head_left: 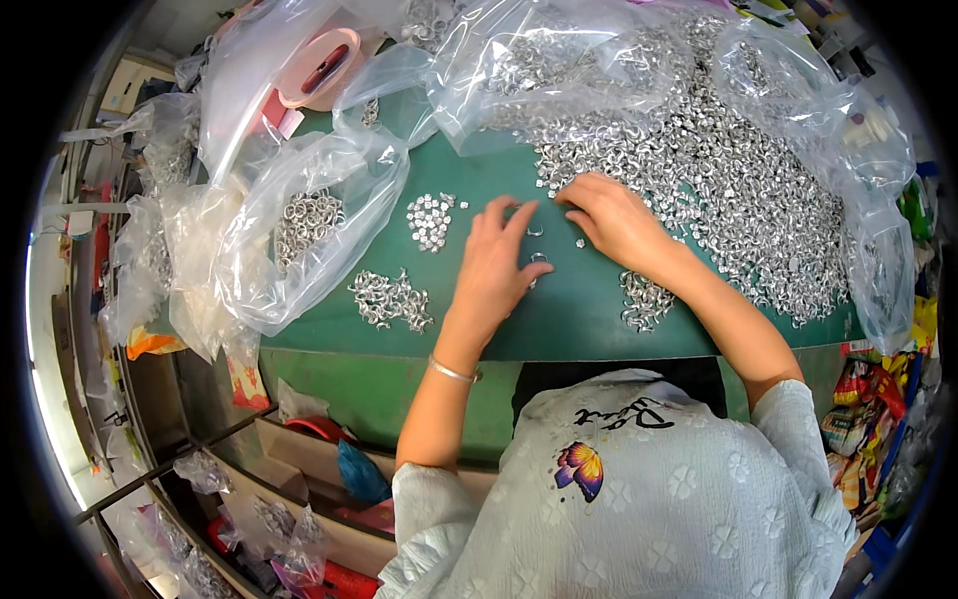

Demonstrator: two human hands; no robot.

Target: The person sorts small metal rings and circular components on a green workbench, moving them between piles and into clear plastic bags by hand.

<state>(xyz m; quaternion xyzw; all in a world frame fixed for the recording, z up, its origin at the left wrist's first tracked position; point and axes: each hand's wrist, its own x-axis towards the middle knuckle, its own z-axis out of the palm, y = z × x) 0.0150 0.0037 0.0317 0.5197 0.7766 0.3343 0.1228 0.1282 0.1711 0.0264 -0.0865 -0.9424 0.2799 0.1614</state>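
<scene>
My left hand (494,255) hovers low over the green tabletop (479,170), its fingers stretched and the thumb apart. Right by that thumb lies a small silver ring-like piece (539,258); a curved silver piece (536,232) lies just past it. Facing it, my right hand (617,222) has its index finger and thumb apart, at the edge of a large heap of small curved silver metal pieces (768,230). One tiny silver cube-like piece (580,244) rests below its thumb. I see nothing held in either hand, though the fingertips are small in view.
Left of my hands are a cluster of cube-like pieces (429,222) and a pile of curved pieces (389,299). Another small pile (646,301) lies under my right forearm. Clear plastic bags (349,190) hold metal parts. A pink container (319,68) stands back left.
</scene>
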